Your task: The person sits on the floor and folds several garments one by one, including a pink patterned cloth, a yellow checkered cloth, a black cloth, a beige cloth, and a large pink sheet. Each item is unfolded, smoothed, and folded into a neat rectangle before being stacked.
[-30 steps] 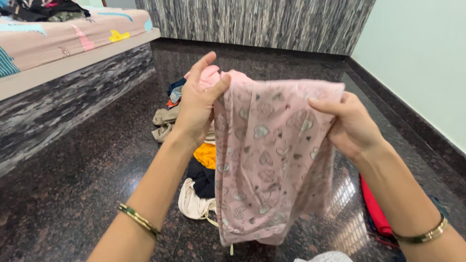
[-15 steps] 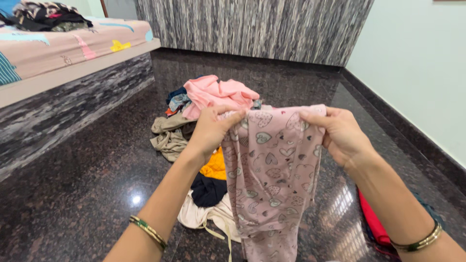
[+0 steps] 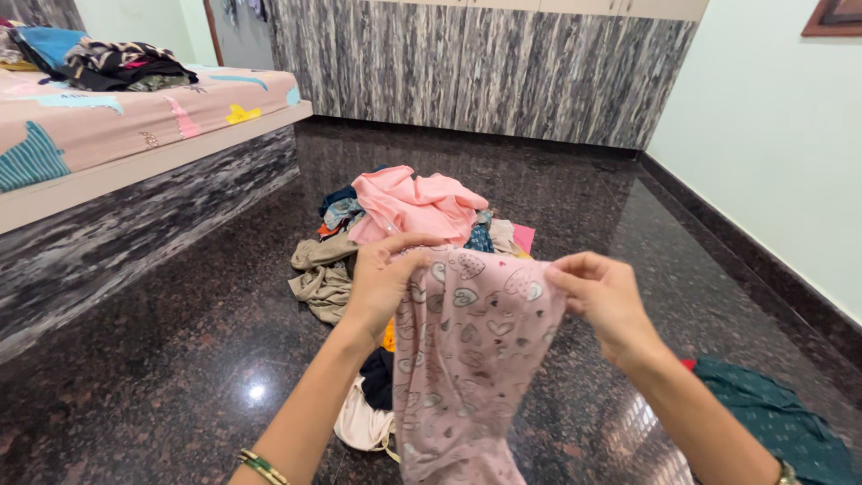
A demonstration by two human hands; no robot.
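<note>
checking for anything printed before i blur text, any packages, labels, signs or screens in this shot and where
No packages, labels, signs or screens show.
Nearest thing: a dark brown framed picture, cut off at the top right corner on the pale green wall; its content cannot be made out.
The pink heart-print garment, held up by the left hand and right hand, shows a pattern only, no tag.

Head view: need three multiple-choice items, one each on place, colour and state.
1. Where does the clothes pile lie?
A. on the dark floor
B. on the bed
C. in a basket

2. What colour is the garment on top of the pile?
A. green
B. pink
C. white

3. How is the heart-print cloth held?
A. lying flat on the floor
B. by one hand
C. by both hands, hanging down

Key: 1 A, it sits on the polished floor beside the bed. 2 B, a pink piece crowns it. 3 C, left hand and right hand pinch its top edge.
</note>
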